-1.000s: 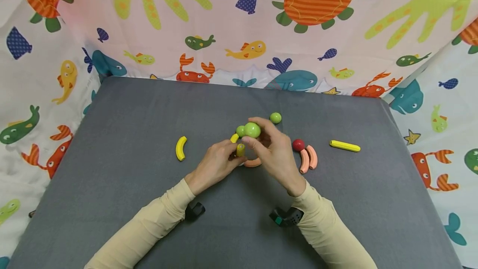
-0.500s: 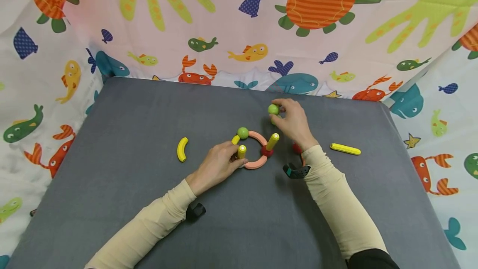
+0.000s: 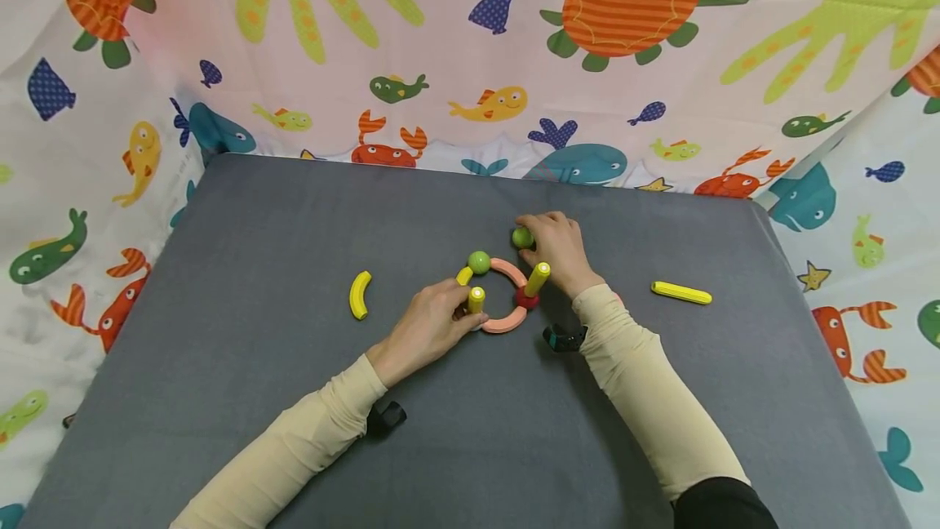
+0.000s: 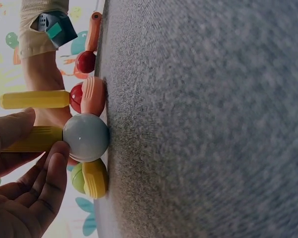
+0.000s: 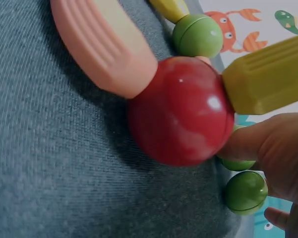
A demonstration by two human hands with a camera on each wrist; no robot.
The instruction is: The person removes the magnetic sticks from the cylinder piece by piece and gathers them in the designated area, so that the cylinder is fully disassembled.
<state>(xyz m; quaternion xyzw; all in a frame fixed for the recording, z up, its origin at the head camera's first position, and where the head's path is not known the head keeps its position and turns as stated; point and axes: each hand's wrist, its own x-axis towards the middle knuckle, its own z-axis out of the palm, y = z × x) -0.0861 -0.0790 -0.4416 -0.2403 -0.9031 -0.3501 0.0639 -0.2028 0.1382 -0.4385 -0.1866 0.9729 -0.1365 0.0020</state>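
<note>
My left hand (image 3: 429, 313) pinches an upright yellow rod (image 3: 476, 299) between thumb and fingers; its foot meets a grey ball (image 4: 87, 137). That ball belongs to a ring with peach curved pieces (image 3: 505, 322), a red ball (image 3: 525, 299), a green ball (image 3: 479, 262) and a yellow curved piece (image 4: 95, 178). A second yellow rod (image 3: 539, 277) stands on the red ball. Behind the ring, my right hand (image 3: 560, 250) holds a loose green ball (image 3: 522, 237) with thumb and fingertips. Two loose green balls (image 5: 246, 192) show close together there in the right wrist view.
A yellow curved piece (image 3: 359, 295) lies left of the ring, and a straight yellow rod (image 3: 681, 293) lies far right. The right sleeve hides another red ball (image 4: 86, 62) and peach piece (image 4: 92, 32) from the head view. A patterned cloth (image 3: 455, 39) hangs behind the table (image 3: 294, 219).
My right hand has carried a green ball from above the ring to the back right, then down and slightly left. Another green ball stays on the ring. The left hand keeps its hold.
</note>
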